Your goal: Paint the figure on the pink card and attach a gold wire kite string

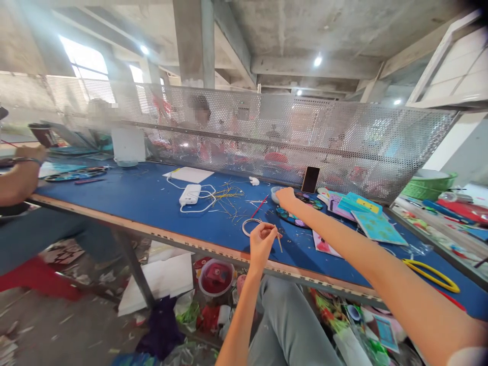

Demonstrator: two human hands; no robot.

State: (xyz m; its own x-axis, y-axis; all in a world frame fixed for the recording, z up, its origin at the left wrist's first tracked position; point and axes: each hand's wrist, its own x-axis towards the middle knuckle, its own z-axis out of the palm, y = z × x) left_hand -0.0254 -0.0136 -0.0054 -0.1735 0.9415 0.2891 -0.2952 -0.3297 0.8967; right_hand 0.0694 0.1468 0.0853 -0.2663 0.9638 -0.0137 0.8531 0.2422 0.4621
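My left hand (261, 243) pinches a thin golden straw (279, 243) between its fingertips above the front edge of the blue work table (145, 213). A pale hoop of thin cane (251, 227) lies just beyond that hand. My right hand (285, 198) rests at the far side of the table, on or against a round paint palette (293, 217). A small white bowl (275, 193) sits partly behind those fingers. A red paintbrush (259, 206) lies between my hands, and loose golden straws (224, 195) are scattered to the left of it.
A white power bank (190, 194) with its cable, a phone (310, 179), painted cards (377, 227) and a yellow hoop (430, 274) lie on the table. A perforated metal screen (267, 134) runs behind it. A co-worker's hand (28, 153) is at far left. Litter lies below.
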